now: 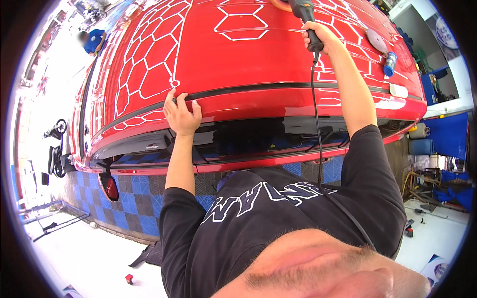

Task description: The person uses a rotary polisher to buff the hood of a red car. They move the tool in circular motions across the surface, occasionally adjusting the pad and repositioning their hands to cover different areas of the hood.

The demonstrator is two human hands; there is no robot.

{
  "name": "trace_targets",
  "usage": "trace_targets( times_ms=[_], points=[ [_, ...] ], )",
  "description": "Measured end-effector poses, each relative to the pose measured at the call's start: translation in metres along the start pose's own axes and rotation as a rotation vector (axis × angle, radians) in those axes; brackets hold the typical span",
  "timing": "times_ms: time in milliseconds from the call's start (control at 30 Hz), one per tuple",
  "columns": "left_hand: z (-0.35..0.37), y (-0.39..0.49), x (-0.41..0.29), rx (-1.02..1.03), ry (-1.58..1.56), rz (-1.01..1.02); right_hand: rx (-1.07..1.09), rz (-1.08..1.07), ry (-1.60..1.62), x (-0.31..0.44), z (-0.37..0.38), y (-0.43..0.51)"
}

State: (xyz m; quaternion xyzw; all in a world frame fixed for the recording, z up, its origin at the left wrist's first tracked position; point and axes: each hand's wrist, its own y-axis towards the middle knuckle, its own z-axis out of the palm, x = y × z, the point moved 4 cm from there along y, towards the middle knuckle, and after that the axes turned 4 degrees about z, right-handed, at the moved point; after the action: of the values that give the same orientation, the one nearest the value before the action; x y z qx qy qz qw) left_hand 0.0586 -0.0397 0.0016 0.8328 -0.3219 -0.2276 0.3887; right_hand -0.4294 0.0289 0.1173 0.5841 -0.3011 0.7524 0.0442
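Observation:
My right hand (319, 36) grips the black handle of a corded power polisher (306, 14), whose orange pad lies at the top edge of the view, over the red car roof (238, 63). The pad is partly cut off. A black cord runs from the handle down over the car's side and my shoulder. My left hand (183, 113) rests on the roof's edge by the black trim strip, fingers apart and holding nothing. White hexagon-shaped light reflections show on the glossy paint.
On the roof at the right lie a grey round pad (376, 41), a blue canister (390, 64) and a white container (398, 91). The side mirror (109, 187) juts out at lower left. A person in blue (94, 41) is at upper left.

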Motion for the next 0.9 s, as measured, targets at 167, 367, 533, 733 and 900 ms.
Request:
trace_targets(
  times_ms=[167, 367, 533, 733, 900],
  points=[
    [-0.002, 0.001, -0.004, -0.008, -0.012, -0.008, 0.066, 0.008, -0.084, 0.0, 0.068, -0.004],
    [-0.002, 0.002, -0.004, 0.003, -0.016, -0.021, 0.171, 0.038, -0.153, 0.003, 0.134, 0.014],
    [-0.004, 0.003, -0.005, 0.004, -0.037, -0.046, 0.239, 0.019, -0.26, 0.004, 0.188, 0.025],
    [-0.009, 0.005, -0.005, -0.012, -0.061, -0.053, 0.296, 0.031, -0.27, 0.009, 0.247, 0.065],
    [-0.011, 0.015, -0.008, -0.035, -0.1, -0.045, 0.334, 0.015, -0.173, 0.02, 0.272, 0.149]
  ],
)
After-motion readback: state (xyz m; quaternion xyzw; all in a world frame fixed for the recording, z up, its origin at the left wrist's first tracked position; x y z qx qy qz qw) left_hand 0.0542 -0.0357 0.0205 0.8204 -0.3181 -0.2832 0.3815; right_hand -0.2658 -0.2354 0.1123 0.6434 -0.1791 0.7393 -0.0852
